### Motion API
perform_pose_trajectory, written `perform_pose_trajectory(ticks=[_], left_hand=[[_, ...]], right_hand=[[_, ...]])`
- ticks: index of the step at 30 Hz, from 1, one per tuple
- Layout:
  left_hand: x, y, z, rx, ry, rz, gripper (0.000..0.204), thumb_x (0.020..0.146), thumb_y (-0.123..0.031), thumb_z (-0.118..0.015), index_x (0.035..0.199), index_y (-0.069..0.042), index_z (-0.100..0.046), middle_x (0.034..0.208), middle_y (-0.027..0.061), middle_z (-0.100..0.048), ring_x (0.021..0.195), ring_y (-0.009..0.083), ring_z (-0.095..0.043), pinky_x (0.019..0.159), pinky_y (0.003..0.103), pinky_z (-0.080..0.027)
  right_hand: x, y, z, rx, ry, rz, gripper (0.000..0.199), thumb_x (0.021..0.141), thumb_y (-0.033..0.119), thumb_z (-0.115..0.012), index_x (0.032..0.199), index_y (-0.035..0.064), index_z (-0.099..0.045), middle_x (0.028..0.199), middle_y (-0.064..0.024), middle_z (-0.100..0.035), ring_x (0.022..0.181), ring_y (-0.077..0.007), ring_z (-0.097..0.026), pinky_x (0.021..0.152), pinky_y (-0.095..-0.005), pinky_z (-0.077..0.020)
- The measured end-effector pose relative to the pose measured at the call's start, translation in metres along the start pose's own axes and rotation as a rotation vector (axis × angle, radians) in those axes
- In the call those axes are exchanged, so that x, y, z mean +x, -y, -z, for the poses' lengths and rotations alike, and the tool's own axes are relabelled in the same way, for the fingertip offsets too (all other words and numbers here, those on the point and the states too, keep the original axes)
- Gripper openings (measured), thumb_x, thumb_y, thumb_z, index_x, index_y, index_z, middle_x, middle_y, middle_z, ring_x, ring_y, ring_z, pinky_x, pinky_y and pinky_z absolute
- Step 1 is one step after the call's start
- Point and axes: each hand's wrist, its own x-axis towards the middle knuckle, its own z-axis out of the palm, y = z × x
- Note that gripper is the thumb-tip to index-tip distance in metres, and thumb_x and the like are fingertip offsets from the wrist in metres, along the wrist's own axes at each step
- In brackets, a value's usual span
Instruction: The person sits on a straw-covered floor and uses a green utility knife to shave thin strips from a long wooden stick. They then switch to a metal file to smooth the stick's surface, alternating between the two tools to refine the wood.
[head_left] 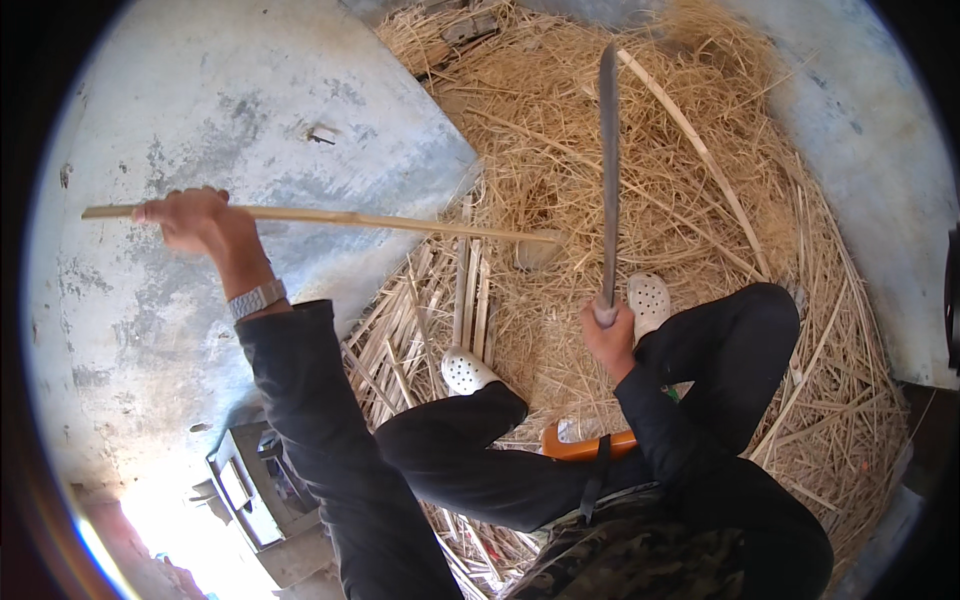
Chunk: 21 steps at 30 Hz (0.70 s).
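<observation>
The left hand is closed around a bamboo strip, a short end jutting out left of the fist and the longer length running right. The right hand is wrapped round the handle of a long blade, which points up and away from that fist. Between the two grips, the strip's far end lies over or beside a small block; whether they touch I cannot tell. Just beside the right fist is a pale clog; its mate is farther left. Fibrous shavings spread beyond the right hand, and split sticks lie between the hands, nearer the body.
</observation>
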Motion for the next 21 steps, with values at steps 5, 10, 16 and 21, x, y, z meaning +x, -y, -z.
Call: perform_pose_trajectory(ticks=[5, 10, 16, 21], left_hand=[[-0.017, -0.011, -0.027, -0.121, 0.084, -0.024, 0.053, 0.101, -0.056, -0.019, 0.074, -0.013, -0.033, 0.061, -0.0011, -0.028, 0.050, 0.0138, -0.025, 0.050, 0.032, -0.032], [-0.040, -0.027, -0.031, -0.262, 0.089, -0.028, 0.049, 0.102, -0.053, -0.026, 0.080, -0.009, -0.036, 0.062, -0.0023, -0.025, 0.053, 0.0105, -0.021, 0.051, 0.028, -0.024], [-0.059, -0.036, -0.018, -0.345, 0.099, -0.024, 0.054, 0.102, -0.051, -0.028, 0.088, 0.000, -0.042, 0.067, -0.0020, -0.023, 0.057, 0.0105, -0.017, 0.053, 0.028, -0.021], [-0.061, -0.040, -0.010, -0.367, 0.115, -0.017, 0.046, 0.102, -0.049, -0.031, 0.073, -0.012, -0.031, 0.065, -0.0026, -0.020, 0.057, 0.0094, -0.017, 0.053, 0.028, -0.021]], right_hand=[[-0.028, 0.026, -0.036, 0.008, 0.324, -0.185, 0.009, 0.082, 0.011, -0.063, 0.083, 0.0018, -0.061, 0.065, -0.0029, -0.056, 0.056, -0.0128, -0.052, 0.055, -0.0318, -0.0446], [-0.031, 0.107, -0.069, 0.047, 0.507, -0.009, 0.012, 0.082, 0.011, -0.063, 0.084, -0.0004, -0.059, 0.067, -0.0066, -0.058, 0.061, -0.0149, -0.055, 0.055, -0.0333, -0.0443], [-0.020, 0.148, -0.087, 0.026, 0.571, 0.031, 0.023, 0.080, 0.014, -0.062, 0.097, -0.0012, -0.061, 0.073, -0.0213, -0.063, 0.067, -0.0360, -0.064, 0.065, -0.0425, -0.0506], [-0.019, 0.068, -0.080, -0.020, 0.572, -0.022, 0.010, 0.079, 0.007, -0.061, 0.077, -0.0012, -0.055, 0.057, -0.0055, -0.048, 0.052, -0.0148, -0.047, 0.052, -0.0342, -0.0416]])
